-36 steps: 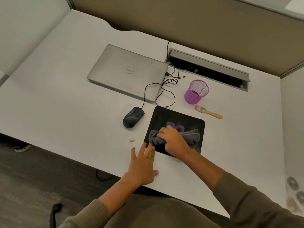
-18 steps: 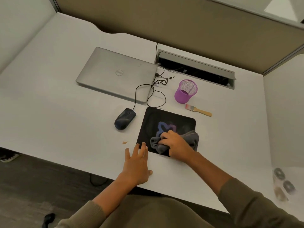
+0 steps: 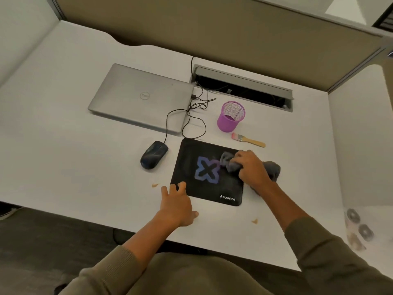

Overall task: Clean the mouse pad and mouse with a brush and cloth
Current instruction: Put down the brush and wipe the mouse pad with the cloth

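The black mouse pad (image 3: pixel 207 172), printed with a blue-purple X and the word "sounce" at its near right corner, lies flat on the white counter (image 3: pixel 63 145) near the front edge. The right hand (image 3: pixel 252 167) has its grip curled round a bunched grey cloth (image 3: pixel 229 161) and holds it on the pad's far right corner, with part of the cloth spilling off the pad to the right. The left hand (image 3: pixel 176 204) rests on the counter, fingers spread, fingertips touching the pad's near left corner. The dark wired mouse (image 3: pixel 154 154) sits just left of the pad. The wooden-handled brush (image 3: pixel 248 140) lies just beyond the pad's far right corner, near a purple mesh cup (image 3: pixel 230 116). A closed silver laptop (image 3: pixel 140 96) lies farther back on the left. Small tan crumbs (image 3: pixel 155 185) dot the counter left of the pad.
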A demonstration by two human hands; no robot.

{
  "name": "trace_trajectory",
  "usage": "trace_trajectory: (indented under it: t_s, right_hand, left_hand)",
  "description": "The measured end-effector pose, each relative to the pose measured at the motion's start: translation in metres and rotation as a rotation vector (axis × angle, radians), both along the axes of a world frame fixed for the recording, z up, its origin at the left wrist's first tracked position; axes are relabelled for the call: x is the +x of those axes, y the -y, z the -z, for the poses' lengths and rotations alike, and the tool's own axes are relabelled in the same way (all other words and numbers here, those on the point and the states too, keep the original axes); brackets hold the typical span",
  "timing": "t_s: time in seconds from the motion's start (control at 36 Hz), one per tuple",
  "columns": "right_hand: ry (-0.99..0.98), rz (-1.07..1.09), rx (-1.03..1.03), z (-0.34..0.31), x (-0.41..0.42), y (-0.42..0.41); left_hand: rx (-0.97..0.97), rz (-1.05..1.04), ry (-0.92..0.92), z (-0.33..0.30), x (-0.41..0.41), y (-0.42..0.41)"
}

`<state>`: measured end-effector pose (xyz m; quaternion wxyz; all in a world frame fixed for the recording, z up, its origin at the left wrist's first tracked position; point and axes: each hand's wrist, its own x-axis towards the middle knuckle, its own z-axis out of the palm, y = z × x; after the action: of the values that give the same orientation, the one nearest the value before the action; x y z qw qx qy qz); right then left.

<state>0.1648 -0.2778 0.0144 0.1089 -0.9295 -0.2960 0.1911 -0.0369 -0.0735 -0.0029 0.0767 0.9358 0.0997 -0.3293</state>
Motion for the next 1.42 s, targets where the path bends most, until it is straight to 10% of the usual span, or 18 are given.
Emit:
trace_trajectory:
  t_s: [0.25,0.39,0.56,0.69,0.89,1.03,1.19,1.36,1.42]
  right_hand:
    - [-0.074,-0.208,0.018,0.002,-0.030,0.011]
    - [0.063,0.195,0.125,0.007,-0.016,0.012]
    - [-0.003,-0.157,0.099,0.006,-0.032,0.026]
    - [0.040,0.136,0.139,0.006,-0.011,0.021]
    - [-0.076,-0.403,0.089,0.013,-0.047,0.030]
    - [0.035,0.011,0.136,0.020,0.000,0.017]
    - [-0.077,-0.486,0.111,0.029,-0.044,0.027]
    - [0.075,0.074,0.127,0.029,0.014,0.004]
    - [0.052,-0.037,0.067,0.033,-0.006,-0.005]
  left_hand:
    - [0.067,0.064,-0.055,-0.016,0.015,0.007]
    - [0.268,0.215,0.001,-0.021,0.029,0.026]
    - [0.126,0.172,0.201,0.008,0.038,0.041]
    - [0.128,0.207,0.256,0.031,0.030,0.043]
    - [0.045,0.192,0.286,0.034,0.028,0.036]
    - [0.025,0.160,0.299,0.034,0.026,0.036]
    - [0.029,0.151,0.297,0.033,0.024,0.039]
    - [0.019,0.132,0.303,0.036,0.022,0.039]
    - [-0.001,0.112,0.301,0.035,0.022,0.038]
